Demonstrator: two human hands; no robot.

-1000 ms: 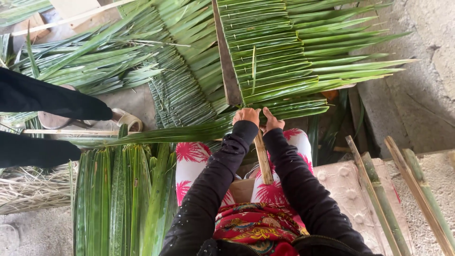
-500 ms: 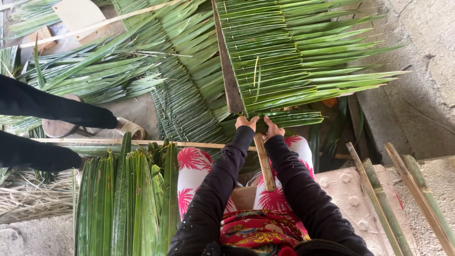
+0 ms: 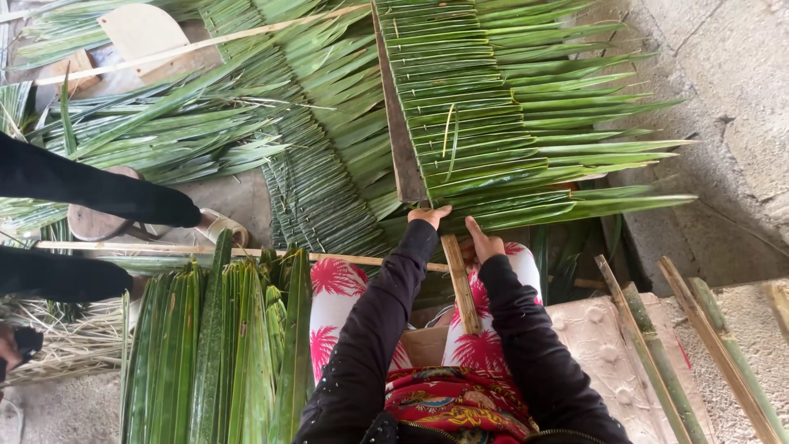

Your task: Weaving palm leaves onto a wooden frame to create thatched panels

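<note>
Thatch panel (image 3: 493, 107) at 12 o'clock was seen mostly laid w/ folded palm leaves, newest leaf (image 3: 559, 205) pinched by left hand (image 3: 427, 216) & right hand (image 3: 485, 244) at wooden batten (image 3: 460, 284); leaf bundle (image 3: 222, 345) at 8 o'clock left unused.

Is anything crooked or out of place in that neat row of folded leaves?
One thing: a thin pale-green strip lies loosely across the leaf panel, running up and down while every folded leaf runs sideways. It sits above the left hand, near the wooden slat. Otherwise the rows look even.
</note>
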